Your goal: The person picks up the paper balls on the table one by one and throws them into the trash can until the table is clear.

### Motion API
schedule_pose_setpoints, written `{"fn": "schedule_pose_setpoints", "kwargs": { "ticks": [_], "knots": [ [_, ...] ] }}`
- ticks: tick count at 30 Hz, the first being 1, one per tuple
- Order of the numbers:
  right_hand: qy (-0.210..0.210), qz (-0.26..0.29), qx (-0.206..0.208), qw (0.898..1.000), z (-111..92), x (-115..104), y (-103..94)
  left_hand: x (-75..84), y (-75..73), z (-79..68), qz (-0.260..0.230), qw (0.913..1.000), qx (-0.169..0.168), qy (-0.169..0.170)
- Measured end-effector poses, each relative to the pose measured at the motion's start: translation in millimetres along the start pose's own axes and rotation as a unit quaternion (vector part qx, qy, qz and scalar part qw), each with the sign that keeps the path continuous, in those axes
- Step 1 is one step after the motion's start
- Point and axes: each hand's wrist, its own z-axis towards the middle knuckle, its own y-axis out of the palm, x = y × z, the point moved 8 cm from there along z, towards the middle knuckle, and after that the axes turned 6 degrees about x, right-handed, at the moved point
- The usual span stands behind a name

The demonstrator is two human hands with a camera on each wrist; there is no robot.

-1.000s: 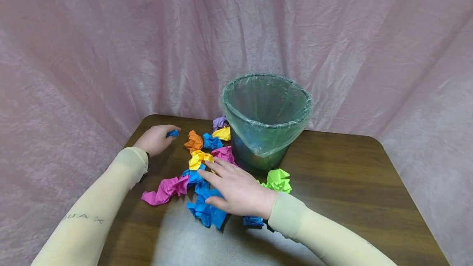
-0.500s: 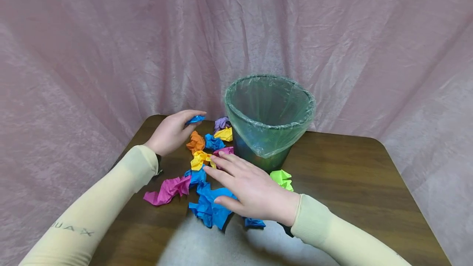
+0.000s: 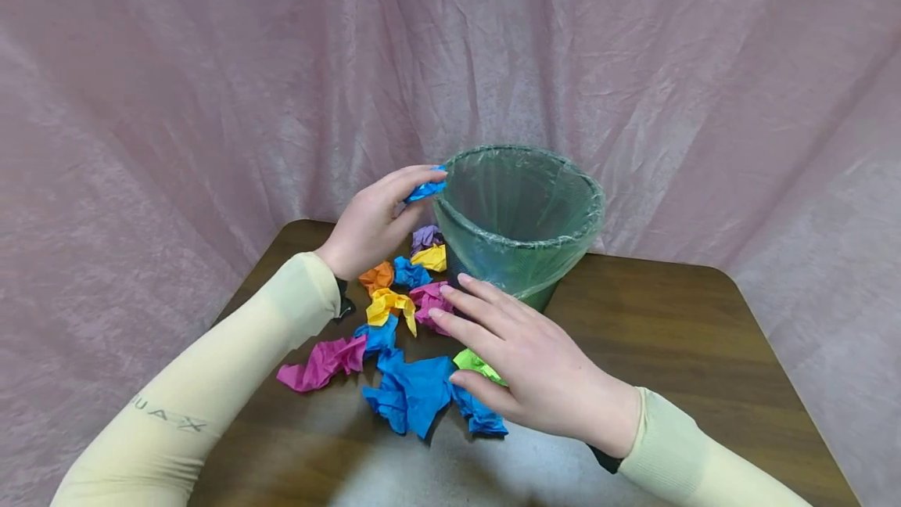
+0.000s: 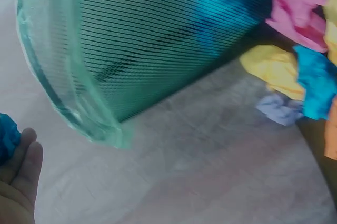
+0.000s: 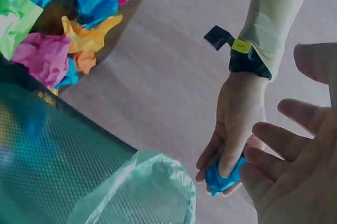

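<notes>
Reading the left sleeve [image 3: 176, 405] at lower left of the head view, we make out the letters "UAX"; on the wristband [image 5: 251, 65], the yellow label [image 5: 241, 46] is too small for us to read. We see the left hand [image 3: 373, 221] clamped, thumb against fingers, on a crumpled blue paper [image 3: 426, 190] just above centre, by the left rim of the lined bin [image 3: 507, 264]; whether they touch, we cannot tell. Right of centre, we find the right hand's [image 3: 542, 358] fingers straight and apart, gripping nothing, over green paper [image 3: 477, 364].
</notes>
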Motion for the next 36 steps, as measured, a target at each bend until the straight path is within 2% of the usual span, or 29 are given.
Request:
{"fn": "schedule_pose_setpoints", "kwargs": {
  "ticks": [3, 6, 12, 14, 18, 26, 29, 36],
  "knots": [
    [0.014, 0.006, 0.014, 1.000, -6.9, 2.0, -8.9, 10.3, 6.2, 12.3, -0.019, 0.9998, 0.001, 0.011],
    [0.028, 0.001, 0.020, 0.999, -14.1, 4.8, -15.2, 17.8, 15.0, 23.3, -0.022, 0.9996, -0.018, 0.005],
    [0.053, -0.017, 0.025, 0.998, -26.2, 16.4, -25.1, 25.9, 37.6, 43.2, 0.024, 0.9959, -0.087, 0.003],
    [0.064, -0.022, 0.024, 0.997, -30.7, 21.5, -27.7, 27.0, 44.6, 49.5, 0.042, 0.9937, -0.104, 0.008],
    [0.078, -0.027, 0.019, 0.996, -40.9, 28.4, -30.5, 24.9, 54.2, 58.0, 0.075, 0.9890, -0.127, -0.003],
    [0.083, -0.026, 0.026, 0.996, -53.5, 32.7, -29.2, 14.2, 64.0, 60.2, 0.141, 0.9755, -0.164, -0.040],
    [0.086, -0.024, 0.022, 0.996, -55.0, 33.6, -27.3, 13.1, 63.5, 59.6, 0.150, 0.9749, -0.159, -0.039],
    [0.094, -0.027, 0.007, 0.995, -58.6, 34.4, -15.3, 15.7, 55.7, 54.1, 0.147, 0.9798, -0.134, -0.025]
  ]
}}
